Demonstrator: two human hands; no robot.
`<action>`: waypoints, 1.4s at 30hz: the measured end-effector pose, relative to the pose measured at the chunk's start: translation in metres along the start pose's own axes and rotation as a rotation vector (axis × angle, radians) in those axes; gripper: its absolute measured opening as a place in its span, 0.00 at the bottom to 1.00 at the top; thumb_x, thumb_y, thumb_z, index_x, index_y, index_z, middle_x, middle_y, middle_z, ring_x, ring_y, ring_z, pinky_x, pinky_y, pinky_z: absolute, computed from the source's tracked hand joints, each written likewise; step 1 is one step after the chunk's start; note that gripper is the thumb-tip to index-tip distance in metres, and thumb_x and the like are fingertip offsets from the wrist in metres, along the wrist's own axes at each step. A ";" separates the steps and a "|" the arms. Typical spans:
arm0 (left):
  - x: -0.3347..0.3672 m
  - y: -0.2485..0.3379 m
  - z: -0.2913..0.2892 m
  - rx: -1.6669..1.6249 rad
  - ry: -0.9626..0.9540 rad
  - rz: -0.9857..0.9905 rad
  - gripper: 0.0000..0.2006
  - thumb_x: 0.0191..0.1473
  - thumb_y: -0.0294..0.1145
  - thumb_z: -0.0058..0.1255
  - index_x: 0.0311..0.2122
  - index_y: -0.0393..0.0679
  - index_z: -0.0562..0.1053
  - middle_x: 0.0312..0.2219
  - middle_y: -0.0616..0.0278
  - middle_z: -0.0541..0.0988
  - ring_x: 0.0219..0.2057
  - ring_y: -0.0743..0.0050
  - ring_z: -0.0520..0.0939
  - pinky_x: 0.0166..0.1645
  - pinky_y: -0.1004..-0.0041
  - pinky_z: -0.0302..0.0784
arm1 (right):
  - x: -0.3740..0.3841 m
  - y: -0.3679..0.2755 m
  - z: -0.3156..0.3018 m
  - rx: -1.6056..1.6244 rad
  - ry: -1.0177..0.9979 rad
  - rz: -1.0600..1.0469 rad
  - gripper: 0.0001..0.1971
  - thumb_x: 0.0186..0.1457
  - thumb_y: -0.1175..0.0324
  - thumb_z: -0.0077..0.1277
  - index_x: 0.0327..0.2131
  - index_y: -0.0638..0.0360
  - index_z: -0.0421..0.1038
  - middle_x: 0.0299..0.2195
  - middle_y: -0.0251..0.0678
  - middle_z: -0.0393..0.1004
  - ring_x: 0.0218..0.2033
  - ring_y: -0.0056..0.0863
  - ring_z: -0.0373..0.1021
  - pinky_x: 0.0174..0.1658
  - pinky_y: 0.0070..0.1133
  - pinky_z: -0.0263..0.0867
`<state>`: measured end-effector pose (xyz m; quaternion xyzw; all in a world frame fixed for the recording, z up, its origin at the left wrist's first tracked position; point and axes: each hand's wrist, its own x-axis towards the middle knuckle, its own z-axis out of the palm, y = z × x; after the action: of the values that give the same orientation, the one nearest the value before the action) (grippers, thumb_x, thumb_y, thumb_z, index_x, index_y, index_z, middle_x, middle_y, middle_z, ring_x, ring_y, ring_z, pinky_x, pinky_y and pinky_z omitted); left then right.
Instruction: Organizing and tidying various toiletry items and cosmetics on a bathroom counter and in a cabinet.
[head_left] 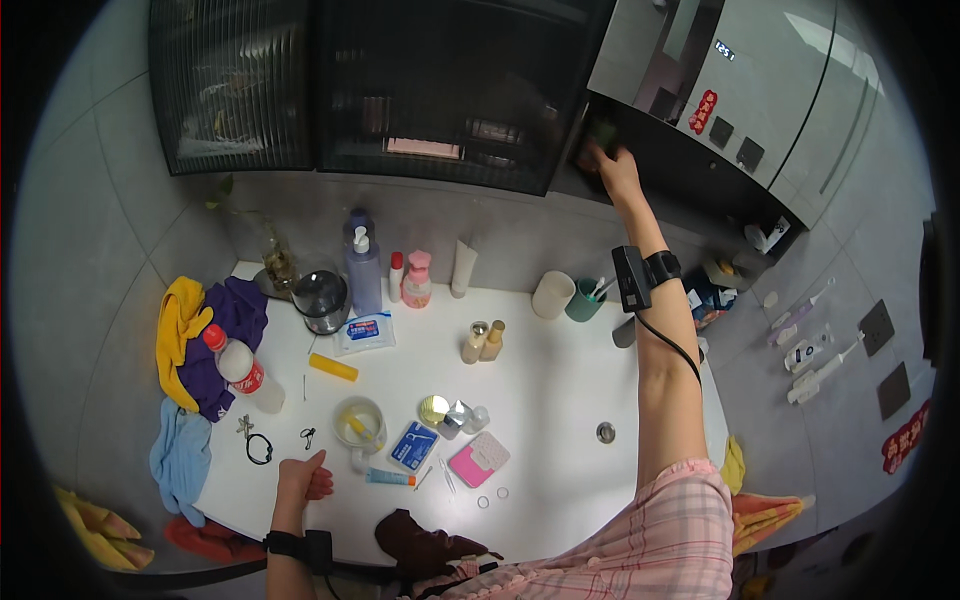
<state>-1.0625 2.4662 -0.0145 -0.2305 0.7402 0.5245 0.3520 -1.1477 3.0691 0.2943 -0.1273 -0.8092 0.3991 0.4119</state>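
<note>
My right arm stretches up to the dark open shelf point(735, 165) below the mirrored cabinet. There my right hand point(615, 170) is closed at the shelf's left end, by a dim greenish thing point(602, 130) too dark to name. My left hand point(303, 480) hovers low over the left of the white countertop point(560, 420), its fingers curled in and nothing visible in them. Closest to it are a small black hair clip point(308, 437), a dark hair tie point(259, 448), a clear mug point(360, 425) with something yellow inside, and a blue tube with an orange cap point(390, 478).
Bottles, including a purple pump bottle point(364, 275), line the back wall. Small cosmetics, a blue box point(413, 446) and a pink-and-grey case point(480, 460) lie mid-counter. A red-capped bottle point(243, 368) leans by cloths point(235, 325) at left. A drain point(605, 432) lies right.
</note>
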 end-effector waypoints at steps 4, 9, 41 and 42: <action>0.004 -0.004 0.000 -0.003 -0.021 0.010 0.24 0.50 0.51 0.56 0.21 0.35 0.75 0.15 0.56 0.78 0.14 0.63 0.80 0.16 0.73 0.73 | -0.001 0.005 -0.013 -0.070 0.017 -0.041 0.21 0.51 0.59 0.55 0.41 0.69 0.70 0.33 0.50 0.77 0.37 0.39 0.75 0.42 0.27 0.67; -0.002 -0.002 0.002 0.004 -0.008 0.030 0.24 0.49 0.51 0.56 0.21 0.35 0.75 0.15 0.55 0.77 0.14 0.63 0.80 0.16 0.72 0.74 | -0.017 0.005 -0.055 -0.223 0.022 -0.009 0.19 0.52 0.61 0.54 0.40 0.69 0.69 0.33 0.47 0.77 0.36 0.36 0.76 0.41 0.26 0.67; -0.006 0.004 -0.002 0.017 -0.048 -0.013 0.24 0.48 0.54 0.57 0.22 0.38 0.75 0.15 0.60 0.77 0.14 0.68 0.79 0.15 0.77 0.70 | -0.312 0.109 0.142 -0.020 -0.281 0.411 0.51 0.27 0.55 0.73 0.55 0.62 0.54 0.50 0.50 0.60 0.51 0.41 0.62 0.52 0.31 0.63; -0.005 0.003 -0.003 0.017 -0.045 -0.013 0.24 0.48 0.54 0.57 0.22 0.38 0.75 0.15 0.60 0.77 0.14 0.68 0.79 0.15 0.77 0.70 | -0.314 0.105 0.144 -0.010 -0.260 0.454 0.51 0.27 0.55 0.73 0.54 0.63 0.54 0.48 0.48 0.62 0.49 0.40 0.64 0.51 0.31 0.64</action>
<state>-1.0616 2.4643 -0.0083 -0.2204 0.7350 0.5211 0.3737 -1.0736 2.8912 -0.0112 -0.2553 -0.8080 0.4903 0.2038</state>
